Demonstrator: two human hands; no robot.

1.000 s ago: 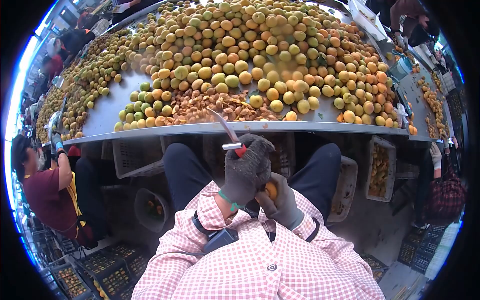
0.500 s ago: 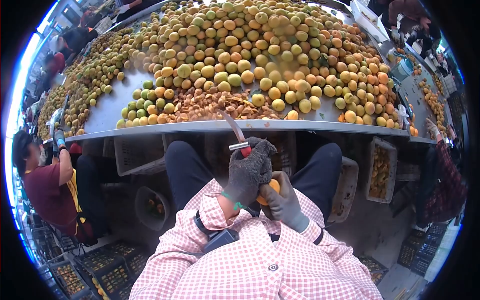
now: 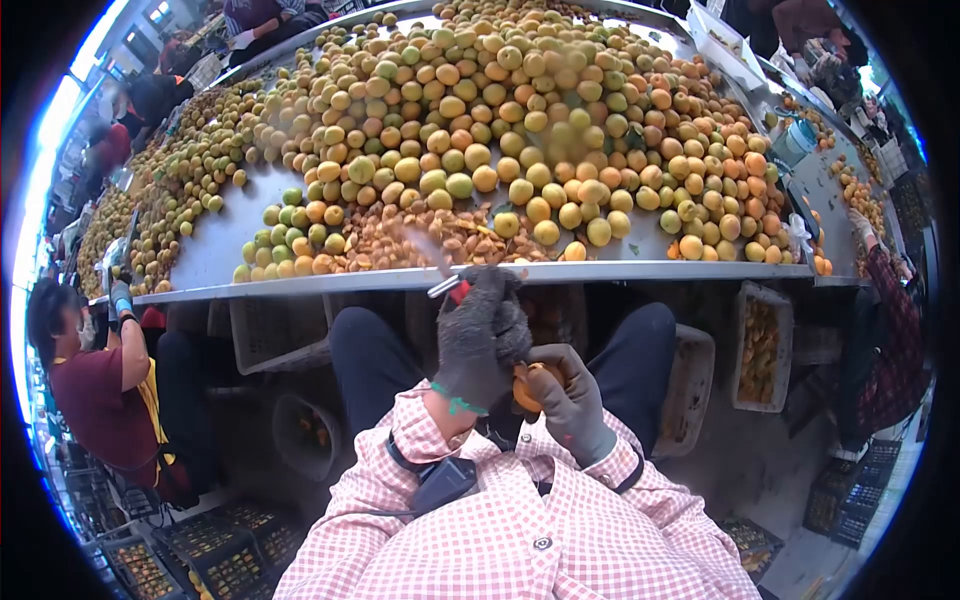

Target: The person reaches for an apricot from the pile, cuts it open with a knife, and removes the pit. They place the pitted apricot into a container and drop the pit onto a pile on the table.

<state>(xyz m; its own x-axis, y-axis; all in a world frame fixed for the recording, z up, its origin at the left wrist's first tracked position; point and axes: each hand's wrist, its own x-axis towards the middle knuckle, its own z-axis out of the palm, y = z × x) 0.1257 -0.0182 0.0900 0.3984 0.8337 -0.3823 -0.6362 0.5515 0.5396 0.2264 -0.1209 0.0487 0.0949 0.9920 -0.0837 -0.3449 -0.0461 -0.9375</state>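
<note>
My left hand (image 3: 482, 338), in a dark grey glove with a green tie at the wrist, is closed around the red handle of a curved knife (image 3: 460, 291). The knife's blade points up and left toward the table edge and is smeared by motion. Beside it, my right hand (image 3: 572, 405), also gloved, grips an orange apricot (image 3: 524, 392), partly hidden by the fingers. Both hands meet above my lap, the left fingers close against the fruit. A pile of small brown pieces (image 3: 410, 240), seemingly apricot pits, lies on the table just beyond the knife.
A large heap of apricots (image 3: 450, 110) covers the metal table (image 3: 650, 240). Below stand a bucket (image 3: 305, 440), a crate (image 3: 270, 335) and a crate of orange pieces (image 3: 762, 345). A person (image 3: 100, 390) works at left, another (image 3: 880, 340) at right.
My left hand and the knife have shifted left, and the blade has blurred. My right hand has turned a little with the apricot, now more covered by fingers.
</note>
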